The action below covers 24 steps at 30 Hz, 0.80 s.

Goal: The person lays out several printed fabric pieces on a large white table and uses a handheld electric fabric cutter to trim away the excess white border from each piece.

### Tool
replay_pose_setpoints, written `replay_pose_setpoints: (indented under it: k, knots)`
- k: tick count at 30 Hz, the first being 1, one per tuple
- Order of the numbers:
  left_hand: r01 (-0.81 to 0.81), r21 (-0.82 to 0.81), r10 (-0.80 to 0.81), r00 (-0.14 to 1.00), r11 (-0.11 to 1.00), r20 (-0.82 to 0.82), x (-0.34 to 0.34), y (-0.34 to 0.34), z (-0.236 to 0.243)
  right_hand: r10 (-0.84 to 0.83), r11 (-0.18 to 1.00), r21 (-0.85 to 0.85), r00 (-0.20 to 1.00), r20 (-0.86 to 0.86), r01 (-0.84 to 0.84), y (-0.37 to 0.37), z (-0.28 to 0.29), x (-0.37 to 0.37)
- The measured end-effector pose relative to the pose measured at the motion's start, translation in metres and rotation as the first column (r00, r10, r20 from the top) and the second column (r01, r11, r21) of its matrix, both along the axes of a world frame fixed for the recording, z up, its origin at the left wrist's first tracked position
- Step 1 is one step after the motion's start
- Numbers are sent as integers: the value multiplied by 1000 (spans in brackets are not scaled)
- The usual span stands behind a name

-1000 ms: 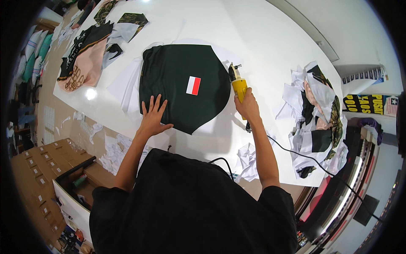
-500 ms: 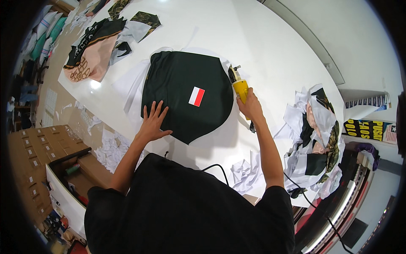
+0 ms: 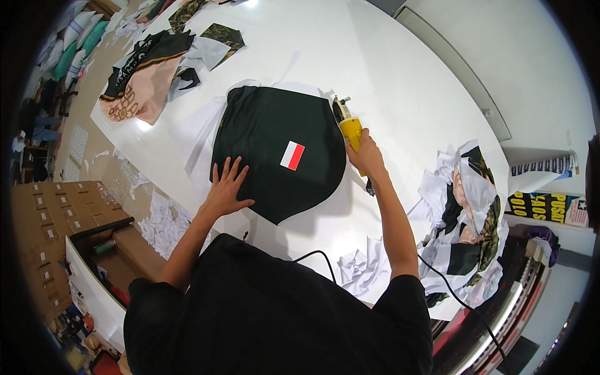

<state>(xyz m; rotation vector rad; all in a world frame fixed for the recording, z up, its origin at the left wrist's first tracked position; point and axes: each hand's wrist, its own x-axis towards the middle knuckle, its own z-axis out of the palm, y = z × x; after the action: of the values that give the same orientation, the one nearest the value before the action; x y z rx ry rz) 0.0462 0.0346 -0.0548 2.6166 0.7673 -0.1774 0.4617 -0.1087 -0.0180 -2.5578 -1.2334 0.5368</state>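
A dark green fabric piece (image 3: 306, 125) with a curved outline lies on the white table (image 3: 400, 87), white cloth or paper showing beneath its edges. A white-and-red rectangle (image 3: 292, 155) is on its right part. My left hand (image 3: 228, 190) rests flat with spread fingers on the lower left of the fabric. My right hand (image 3: 367, 156) is wrapped round a yellow electric cloth cutter (image 3: 352, 130). The cutter's head is beside the fabric's right edge, just below the top right corner; its blade cannot be made out.
Mixed fabric scraps (image 3: 465, 219) are heaped at the table's right edge, crumpled white pieces (image 3: 362, 269) nearer me. Printed cloth (image 3: 147, 81) lies far left. A black cable (image 3: 322, 253) runs close to my body. Left of the table stand an open-topped box (image 3: 122, 247) and stacked brown cartons (image 3: 56, 219).
The cutter in my right hand has moved away from me along the fabric's right edge, toward its top right corner. My left hand stays on the fabric. The whole view has shifted slightly.
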Motion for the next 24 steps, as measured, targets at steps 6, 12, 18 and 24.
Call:
replay_pose_setpoints:
  k: [6,12,18,24]
  knots:
    - [-18,25,18,1000,1000,17,0,0,5,-8,1000,30,1000,-20,8,26,0,1]
    - [-89,54,78,982,995,173,51,14,14,-116,990,82,993,-3,116,67,-10,21]
    - [-472,-171,501,830,865,245,173,71,-33,-422,809,377,892,-163,452,67,-48,-1]
    - [-557,130,549,831,820,94,297,83,-41,-657,558,476,712,-248,680,-76,-72,-51]
